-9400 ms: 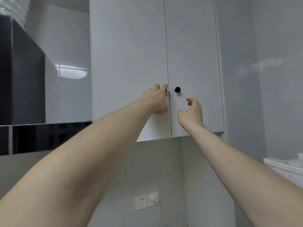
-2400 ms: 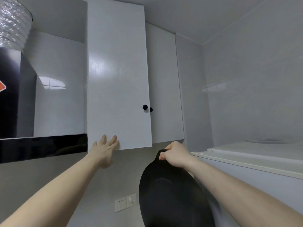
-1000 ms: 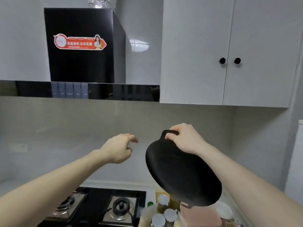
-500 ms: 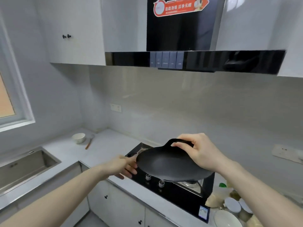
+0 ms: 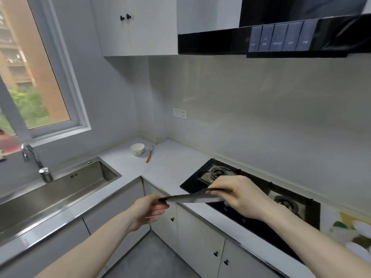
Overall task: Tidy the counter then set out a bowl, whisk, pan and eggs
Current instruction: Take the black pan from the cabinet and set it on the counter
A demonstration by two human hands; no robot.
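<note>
I hold a flat black pan (image 5: 190, 198) level and edge-on in front of me, just above the counter's front edge. My right hand (image 5: 239, 195) grips its loop handle on the right side. My left hand (image 5: 149, 208) holds the pan's left rim, fingers underneath. A white bowl (image 5: 137, 149) stands in the far corner of the counter (image 5: 172, 167). Beside it lies a whisk (image 5: 150, 153) with a wooden handle. No eggs are in view.
A black gas hob (image 5: 251, 199) with two burners lies right of the pan. A steel sink (image 5: 60, 187) with a tap (image 5: 34, 159) is on the left under the window. Jars and lids (image 5: 355, 235) crowd the far right. A range hood (image 5: 281, 39) hangs overhead.
My view swung left toward the corner counter. The pan dropped from tilted to level, and my left hand closed on its left rim.
</note>
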